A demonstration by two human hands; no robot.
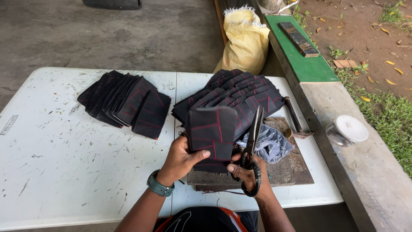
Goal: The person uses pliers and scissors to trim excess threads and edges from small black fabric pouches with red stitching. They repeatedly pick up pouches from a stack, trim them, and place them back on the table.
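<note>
Scissors (253, 141) sit in the right hand (249, 174), fingers looped through the black handles and clenched round them, the blades pointing up and away along the right edge of the piece being worked. The left hand (180, 161) grasps that piece, a dark fabric panel (213, 133) with thin red lines, thumb laid across its lower face and fingers behind. It is held upright above a worn cutting board (287, 169) at the near edge of the white folding table (64, 163), just in front of the person's chest.

To my eye, trimming here goes best with the panel pinched firmly close to the edge being cut, so the cloth stays taut, and with the blades kept parallel to that side (the thumb looks safely clear of them for now).

The panel itself is roughly rectangular, nearly black, flat and fairly stiff-looking, its red lines running in angled, brick-like segments. Behind it a fanned stack of similar panels (244, 92) lies on the table, and a second stack (124, 101) rests to the left, well apart. A crumpled plastic bag (272, 146) lies on the board just beside the scissors.
</note>
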